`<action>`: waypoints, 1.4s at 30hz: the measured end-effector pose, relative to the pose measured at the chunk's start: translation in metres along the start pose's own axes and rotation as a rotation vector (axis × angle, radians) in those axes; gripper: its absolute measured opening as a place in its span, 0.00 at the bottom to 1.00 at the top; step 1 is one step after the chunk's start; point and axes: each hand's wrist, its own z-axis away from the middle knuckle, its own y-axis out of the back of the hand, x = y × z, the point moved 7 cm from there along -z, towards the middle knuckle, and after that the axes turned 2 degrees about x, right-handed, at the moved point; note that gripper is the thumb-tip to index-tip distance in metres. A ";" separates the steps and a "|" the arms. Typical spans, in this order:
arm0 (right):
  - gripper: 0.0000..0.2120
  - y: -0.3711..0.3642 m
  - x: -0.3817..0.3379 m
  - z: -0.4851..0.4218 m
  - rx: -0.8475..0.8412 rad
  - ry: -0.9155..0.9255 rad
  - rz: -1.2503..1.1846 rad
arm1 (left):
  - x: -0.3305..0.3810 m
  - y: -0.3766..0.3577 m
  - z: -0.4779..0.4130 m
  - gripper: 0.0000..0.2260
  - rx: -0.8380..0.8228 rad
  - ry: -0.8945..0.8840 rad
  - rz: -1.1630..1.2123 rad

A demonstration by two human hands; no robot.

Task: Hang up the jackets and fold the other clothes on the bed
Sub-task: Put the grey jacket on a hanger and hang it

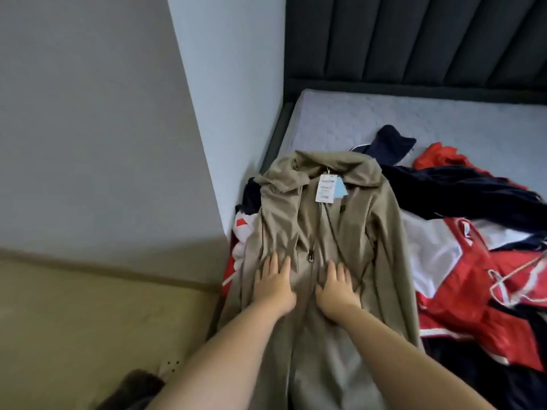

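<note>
Khaki jacket [322,232] lies front-up at centre frame, along the bed's left edge, collar toward the dark headboard [414,39]. White tags [325,187] sit at the neck. Left hand [273,287] and right hand [336,291] press flat on either side of the zip, fingers straight and slightly spread. Red, white and navy clothes [473,261] are heaped on the mattress [384,119] at right, partly under the jacket.

Khaki-tan zip jacket [322,232], white and pale-blue paper tags [327,188]. Red, white, navy colour-blocked garments [473,276]. Pale lavender-grey quilted mattress [444,119]; dark-grey channelled headboard [414,39].
</note>
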 end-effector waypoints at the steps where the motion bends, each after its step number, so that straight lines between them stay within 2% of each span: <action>1: 0.33 -0.020 0.006 0.003 -0.007 0.007 0.056 | -0.007 -0.010 0.005 0.36 0.058 -0.019 -0.020; 5: 0.33 -0.048 0.013 0.000 0.077 0.029 0.158 | -0.029 -0.022 0.029 0.37 0.295 -0.097 0.010; 8: 0.32 -0.050 0.012 -0.007 0.063 0.020 0.213 | -0.044 -0.016 0.039 0.28 0.395 -0.125 -0.002; 10: 0.32 -0.051 0.012 -0.009 0.042 0.006 0.241 | -0.054 -0.007 0.034 0.15 0.342 -0.041 0.079; 11: 0.32 -0.051 0.012 -0.010 0.033 0.001 0.251 | -0.060 -0.005 0.028 0.13 0.272 0.025 0.131; 13: 0.32 -0.051 0.012 -0.011 0.012 -0.009 0.261 | -0.070 0.001 0.020 0.17 0.151 0.100 0.212; 16: 0.32 -0.050 0.011 -0.011 -0.013 -0.018 0.262 | -0.090 0.026 0.017 0.20 0.188 0.120 0.322; 18: 0.32 -0.050 0.011 -0.011 -0.026 -0.023 0.271 | -0.113 0.052 0.022 0.21 0.370 0.226 0.406; 22: 0.33 -0.050 0.011 -0.012 -0.032 -0.033 0.298 | -0.179 0.087 0.053 0.14 0.956 0.527 1.104; 23: 0.33 -0.050 0.012 -0.012 -0.033 -0.035 0.300 | -0.189 0.092 0.061 0.10 1.058 0.571 1.094; 24: 0.33 -0.050 0.012 -0.012 -0.034 -0.037 0.300 | -0.191 0.099 0.065 0.09 1.076 0.568 1.017; 27: 0.33 -0.049 0.012 -0.013 -0.031 -0.034 0.295 | -0.160 0.096 0.061 0.28 0.868 0.312 0.732; 29: 0.33 -0.046 0.011 -0.011 -0.026 -0.025 0.278 | -0.126 0.071 0.059 0.33 0.682 0.148 0.514; 33: 0.33 -0.032 0.011 0.004 -0.019 0.085 0.181 | -0.058 0.000 0.068 0.30 0.272 -0.195 0.164; 36: 0.31 -0.019 0.012 0.029 -0.023 0.211 0.138 | -0.021 -0.041 0.083 0.26 0.131 -0.390 -0.045; 38: 0.23 0.001 0.017 0.048 0.099 0.281 0.113 | -0.005 -0.054 0.093 0.24 0.100 -0.452 -0.107; 40: 0.14 0.031 0.027 0.068 0.387 0.310 0.091 | 0.006 -0.060 0.100 0.24 0.085 -0.461 -0.111; 42: 0.14 0.054 0.053 0.084 0.645 0.172 0.027 | 0.014 -0.063 0.106 0.24 0.077 -0.448 -0.110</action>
